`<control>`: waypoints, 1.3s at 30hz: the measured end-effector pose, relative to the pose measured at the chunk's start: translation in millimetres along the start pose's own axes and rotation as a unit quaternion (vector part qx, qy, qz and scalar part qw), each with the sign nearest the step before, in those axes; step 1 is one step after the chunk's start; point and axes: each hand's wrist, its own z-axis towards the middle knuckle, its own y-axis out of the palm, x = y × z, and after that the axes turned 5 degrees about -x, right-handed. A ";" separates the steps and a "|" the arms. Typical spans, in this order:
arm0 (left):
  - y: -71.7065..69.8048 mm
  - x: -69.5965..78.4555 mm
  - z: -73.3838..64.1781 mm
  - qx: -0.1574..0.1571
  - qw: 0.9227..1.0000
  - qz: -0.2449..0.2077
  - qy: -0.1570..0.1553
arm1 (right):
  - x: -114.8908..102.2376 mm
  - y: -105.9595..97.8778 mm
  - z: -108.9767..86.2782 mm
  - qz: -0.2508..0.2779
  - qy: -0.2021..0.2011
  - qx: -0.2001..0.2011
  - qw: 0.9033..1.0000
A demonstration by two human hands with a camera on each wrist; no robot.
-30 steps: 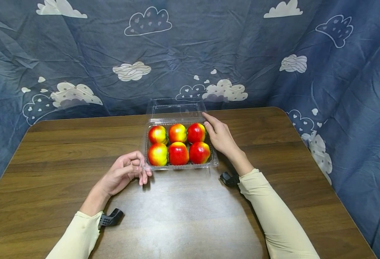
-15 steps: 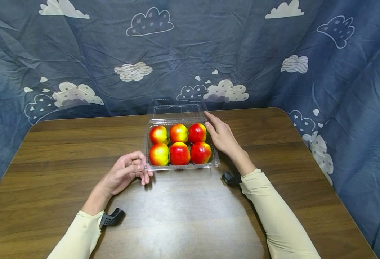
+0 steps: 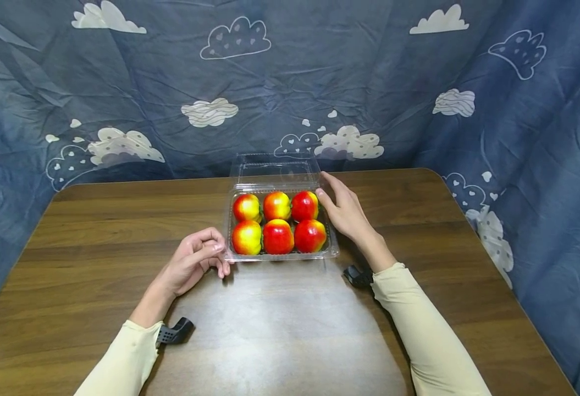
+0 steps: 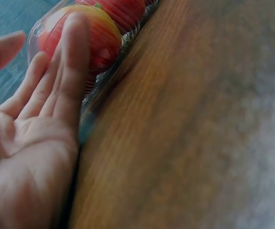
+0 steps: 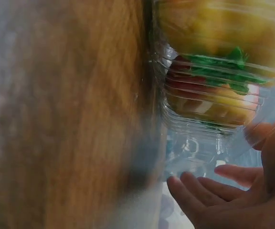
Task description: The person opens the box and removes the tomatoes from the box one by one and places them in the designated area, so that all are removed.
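A clear plastic clamshell box (image 3: 282,257) stands on the table with its lid (image 3: 276,168) raised at the back. Two rows of red-and-yellow apples (image 3: 278,236) fill it; green leafy bits (image 5: 223,67) show through its side in the right wrist view. At the box's front left corner is my left hand (image 3: 191,261), fingers loosely bent and touching or nearly touching the plastic. The left wrist view shows its thumb standing apart from the fingers. My right hand (image 3: 344,209) lies along the box's right side, fingers extended, with the index fingertip near the hinge and lid.
The brown wooden table (image 3: 270,341) extends in front of the box and to both sides. A blue curtain (image 3: 290,82) with white clouds hangs close behind the table's back edge and along the right. Dark wrist straps (image 3: 176,331) sit at both cuffs.
The head view has shifted slightly, so everything sits a little lower and to the right. My left hand's lower fingers have drawn slightly up toward the box corner. The box and right hand look unchanged.
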 end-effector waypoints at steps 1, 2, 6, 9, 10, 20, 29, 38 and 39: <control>-0.2 -0.8 0.7 0.013 1.000 -0.002 0.008 | 0.0 -0.5 -1.2 -0.002 0.000 0.003 1.000; -0.3 -1.5 1.3 0.027 0.999 -0.004 0.017 | 0.2 -0.9 -2.5 -0.003 0.001 0.006 1.000; 0.4 -3.3 4.0 0.059 0.998 -0.004 0.039 | 0.5 -3.6 -8.8 -0.007 0.006 0.019 1.000; 0.3 -4.6 6.5 0.061 0.997 -0.005 0.043 | -0.4 -5.6 -13.0 -0.003 0.005 0.032 0.999; -0.1 -4.9 7.6 0.063 0.997 -0.006 0.045 | -1.3 -6.2 -14.2 -0.001 0.004 0.036 0.999; -12.1 -1.6 17.9 0.081 0.993 -0.015 0.081 | -16.8 -6.7 -25.8 0.005 -0.040 0.065 0.997; -13.1 3.0 20.9 0.088 0.994 -0.002 0.061 | -22.4 -9.7 -57.6 0.007 -0.058 0.074 0.996; -14.4 3.3 22.0 0.086 0.995 0.016 0.054 | -22.7 -5.7 -80.6 0.008 -0.072 0.066 0.995; -14.6 3.9 21.6 0.086 0.995 0.020 0.051 | -22.8 -4.8 -80.9 0.010 -0.075 0.065 0.995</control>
